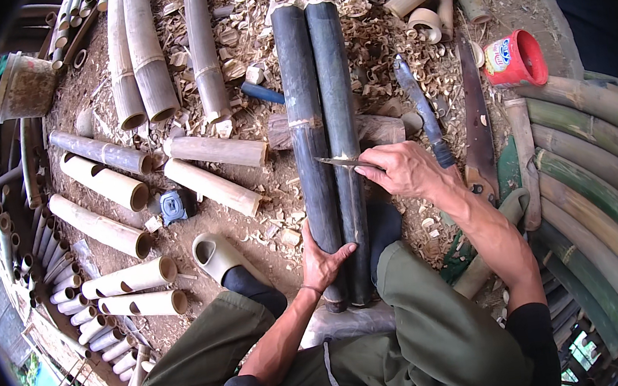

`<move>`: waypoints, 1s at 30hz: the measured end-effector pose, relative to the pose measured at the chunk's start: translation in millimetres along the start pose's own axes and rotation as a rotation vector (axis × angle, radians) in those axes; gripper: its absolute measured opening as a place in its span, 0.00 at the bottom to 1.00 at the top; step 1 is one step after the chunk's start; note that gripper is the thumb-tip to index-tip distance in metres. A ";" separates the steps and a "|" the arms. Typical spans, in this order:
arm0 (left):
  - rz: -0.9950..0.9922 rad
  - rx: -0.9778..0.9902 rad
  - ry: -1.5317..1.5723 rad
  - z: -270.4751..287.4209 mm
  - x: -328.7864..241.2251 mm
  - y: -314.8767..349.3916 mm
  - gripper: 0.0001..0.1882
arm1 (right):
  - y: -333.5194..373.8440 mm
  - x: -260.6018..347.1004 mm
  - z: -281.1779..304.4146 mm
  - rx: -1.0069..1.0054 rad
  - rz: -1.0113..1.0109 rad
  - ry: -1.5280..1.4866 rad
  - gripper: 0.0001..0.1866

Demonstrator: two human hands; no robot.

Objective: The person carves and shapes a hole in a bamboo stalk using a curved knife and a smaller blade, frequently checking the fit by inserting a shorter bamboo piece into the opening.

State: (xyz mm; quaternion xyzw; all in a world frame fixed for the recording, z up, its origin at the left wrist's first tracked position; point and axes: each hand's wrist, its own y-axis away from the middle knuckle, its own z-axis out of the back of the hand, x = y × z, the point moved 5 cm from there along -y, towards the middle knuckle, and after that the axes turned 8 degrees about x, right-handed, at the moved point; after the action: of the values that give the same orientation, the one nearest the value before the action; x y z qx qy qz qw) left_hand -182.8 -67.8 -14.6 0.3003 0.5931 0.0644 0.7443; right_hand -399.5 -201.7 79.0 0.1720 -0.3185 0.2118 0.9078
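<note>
Dark bamboo tubes (338,114), 2 of them, lay lengthwise side by side in front of the person, their near ends between the legs of green trousers (441,307). The left hand (322,261) gripped them near that end: its thumb reached across onto the right tube while its fingers curled round the left tube's outer side, the fingertips hidden. A pale clog (216,255) covered the left foot. Farther up, the right hand (406,171) had its fingers folded round a small knife (342,162), whose blade pointed left across the tubes; whether the edge touched them could not be told. A tape measure (173,206) sat on the left, near cut bamboo pieces (105,228), some with openings in their sides. A wooden block (385,131) ran crosswise beneath the tubes. To its right lay a grey-blue tool (418,98), then a long dark blade (476,119), with green and brown poles (591,156) beyond. Shavings (368,36) littered the ground about the far ends, with a red tub (528,57) off right, a stained bucket (25,86) well off left, and long pale poles (147,52) farther out
</note>
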 end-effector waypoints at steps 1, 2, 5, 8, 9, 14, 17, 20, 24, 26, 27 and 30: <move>0.001 0.000 0.009 -0.1 1.4 -0.9 0.62 | -2.8 1.2 -1.0 0.001 0.017 -0.001 0.10; 0.003 0.000 0.018 -0.2 2.9 -1.1 0.62 | -5.3 0.4 -2.5 0.016 0.020 0.009 0.10; 0.010 -0.006 -0.012 -0.2 0.2 -1.1 0.62 | -10.2 -3.9 -6.0 0.060 0.015 0.030 0.10; 0.011 0.001 0.018 -0.8 4.4 -2.4 0.62 | -11.5 -6.5 -7.0 0.099 0.001 0.023 0.10; 0.009 0.007 0.043 -1.1 7.1 -2.7 0.62 | -11.4 -6.6 -6.5 0.108 -0.002 0.018 0.10; 0.025 0.004 0.036 -0.7 7.6 -2.4 0.62 | -15.8 -4.3 -1.5 0.133 0.002 0.004 0.10; 0.044 0.000 0.026 -0.1 6.4 -1.8 0.62 | -17.0 -3.8 -0.6 0.139 0.004 -0.003 0.10; 0.041 0.003 0.041 -0.6 7.3 -2.1 0.61 | -17.7 -3.8 -0.1 0.137 0.006 -0.010 0.11; 0.025 0.004 0.048 -1.1 7.7 -2.2 0.60 | -17.6 -4.9 -0.5 0.140 0.007 -0.017 0.11; 0.043 0.003 0.056 -1.1 8.4 -1.9 0.62 | -17.1 -5.2 -0.9 0.140 0.004 -0.017 0.11; 0.052 0.003 0.060 -1.1 8.8 -1.8 0.63 | -17.1 -5.2 -0.9 0.139 0.002 -0.014 0.11; 0.050 0.004 0.062 -1.5 11.8 -2.1 0.63 | -17.6 -1.5 2.3 0.142 -0.002 -0.018 0.11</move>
State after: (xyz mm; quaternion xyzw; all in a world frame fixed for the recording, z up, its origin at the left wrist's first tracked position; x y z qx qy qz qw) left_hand -181.3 -63.6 -25.8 0.3144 0.6081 0.0911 0.7232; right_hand -393.0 -218.0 76.7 0.2385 -0.3107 0.2314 0.8905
